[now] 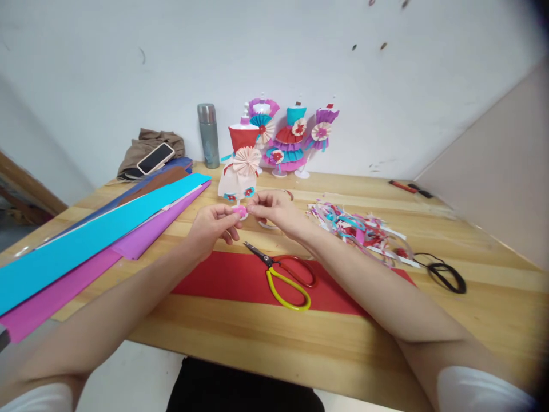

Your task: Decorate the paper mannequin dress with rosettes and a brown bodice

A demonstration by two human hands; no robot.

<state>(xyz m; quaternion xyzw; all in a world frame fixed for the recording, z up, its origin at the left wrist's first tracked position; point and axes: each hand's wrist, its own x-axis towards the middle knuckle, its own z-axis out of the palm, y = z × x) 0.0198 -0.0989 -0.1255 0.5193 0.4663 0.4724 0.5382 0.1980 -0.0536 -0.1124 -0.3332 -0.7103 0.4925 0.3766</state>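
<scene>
Between my two hands is a small pink paper piece (241, 212) with a pale edge. My left hand (217, 224) pinches it from the left, fingers closed. My right hand (274, 210) has thumb and forefinger closed at the piece's right edge. Just behind stands a small dress form (238, 177) in a red top and pale skirt, with a pleated paper rosette (247, 161) at its waist. Below my hands, scissors (270, 262) with one red and one yellow handle lie slightly spread on a red paper strip (223, 280).
Several dressed mini forms (295, 137) stand by the wall, near a flask (208, 137). Long coloured paper sheets (107, 223) lie left, before a phone (156, 158) on brown cloth (132, 151). Right are paper scraps (355, 226), a black cord loop (446, 277) and a red-and-black tool (409, 187).
</scene>
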